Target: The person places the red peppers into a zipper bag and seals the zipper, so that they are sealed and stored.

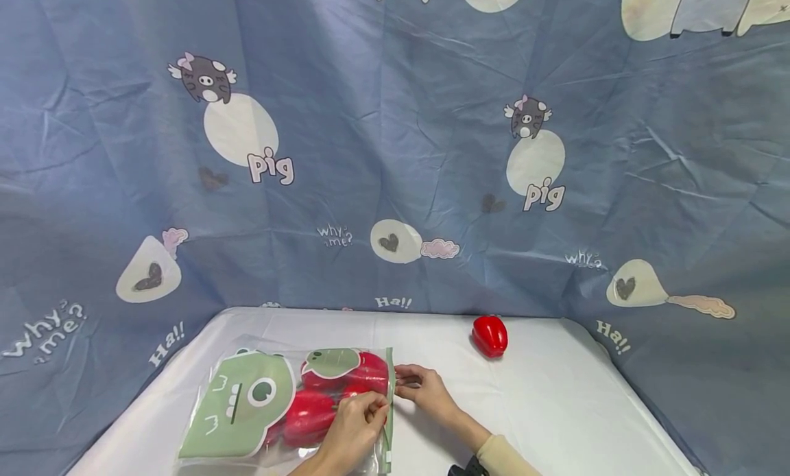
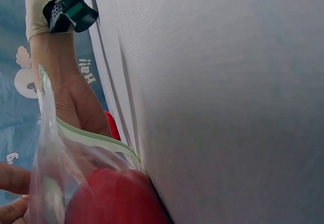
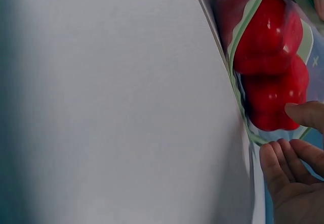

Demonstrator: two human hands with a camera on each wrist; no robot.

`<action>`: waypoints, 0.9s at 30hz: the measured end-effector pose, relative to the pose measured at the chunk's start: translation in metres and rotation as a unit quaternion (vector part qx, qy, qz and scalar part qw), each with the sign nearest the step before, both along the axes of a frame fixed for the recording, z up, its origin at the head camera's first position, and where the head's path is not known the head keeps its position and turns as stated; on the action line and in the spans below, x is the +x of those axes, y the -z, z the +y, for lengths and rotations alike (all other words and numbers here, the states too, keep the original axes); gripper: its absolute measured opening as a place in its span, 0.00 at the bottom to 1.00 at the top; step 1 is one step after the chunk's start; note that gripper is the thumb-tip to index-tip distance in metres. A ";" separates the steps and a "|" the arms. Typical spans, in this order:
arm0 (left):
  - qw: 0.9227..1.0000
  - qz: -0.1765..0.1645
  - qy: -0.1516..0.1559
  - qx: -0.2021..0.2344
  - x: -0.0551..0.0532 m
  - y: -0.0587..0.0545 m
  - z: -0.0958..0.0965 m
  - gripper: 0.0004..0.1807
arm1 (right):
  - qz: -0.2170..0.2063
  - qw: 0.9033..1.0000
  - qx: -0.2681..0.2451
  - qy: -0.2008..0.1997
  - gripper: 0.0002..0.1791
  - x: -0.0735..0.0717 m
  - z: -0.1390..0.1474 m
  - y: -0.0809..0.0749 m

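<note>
A clear zip bag (image 1: 204, 440) with a green monster print and a green-edged mouth lies on the white table. Inside it are several red bell peppers (image 1: 308, 418). My left hand (image 1: 354, 428) pinches the upper film at the mouth between thumb and forefinger. At the far corner of the mouth is my right hand (image 1: 432, 394), its thumb and fingers apart around the green edge (image 3: 242, 27). Through the gaping mouth, two peppers (image 3: 273, 90) show close to the right thumb (image 3: 306, 114). In the left wrist view, a pepper (image 2: 119, 198) bulges behind the film.
One loose red pepper (image 1: 490, 337) lies toward the table's back edge, beyond my right hand. The white table (image 1: 543, 407) ends at a blue patterned curtain (image 1: 395, 153). A dark device (image 1: 469, 468) is strapped near the right sleeve (image 1: 506, 457).
</note>
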State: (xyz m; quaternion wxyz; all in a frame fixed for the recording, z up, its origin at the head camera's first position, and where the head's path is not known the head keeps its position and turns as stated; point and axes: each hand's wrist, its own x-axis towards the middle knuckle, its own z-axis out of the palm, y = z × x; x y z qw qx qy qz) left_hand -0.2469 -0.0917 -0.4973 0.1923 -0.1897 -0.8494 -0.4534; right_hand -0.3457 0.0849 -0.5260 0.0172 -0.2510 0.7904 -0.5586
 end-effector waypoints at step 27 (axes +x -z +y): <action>1.000 -0.011 -0.001 0.002 0.000 0.001 0.002 0.02 | 0.007 0.995 -0.035 0.092 0.20 0.015 0.034 -0.045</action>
